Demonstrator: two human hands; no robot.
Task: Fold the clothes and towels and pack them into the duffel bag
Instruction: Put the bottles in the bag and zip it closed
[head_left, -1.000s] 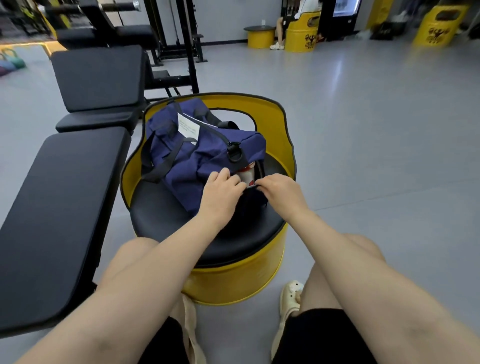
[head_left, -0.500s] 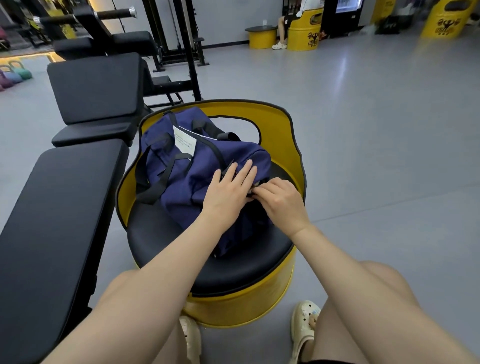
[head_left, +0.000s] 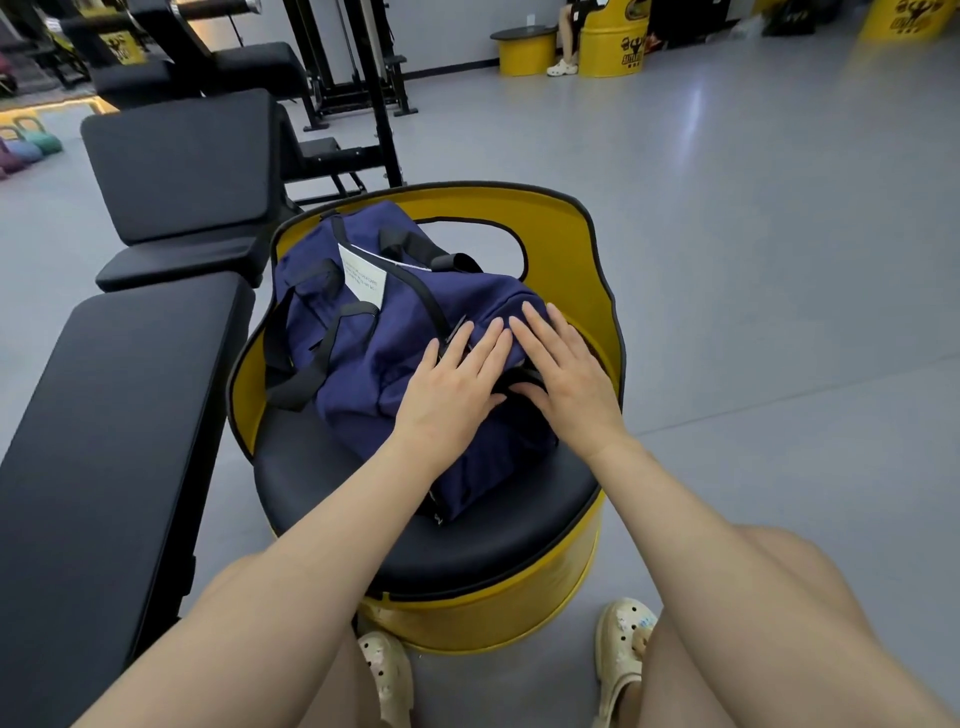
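Head view: left hand (head_left: 451, 388) and right hand (head_left: 566, 376) press flat on duffel bag (head_left: 363, 353).

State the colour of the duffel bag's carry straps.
Black, against the navy duffel bag; the straps show best in the head view.

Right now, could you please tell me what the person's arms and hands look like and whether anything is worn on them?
Both arms are bare from hand to the frame's edge: no sleeves show. The left hand and right hand wear no gloves, and no rings, watch or bracelet are visible. The fingernails look short and unpainted.
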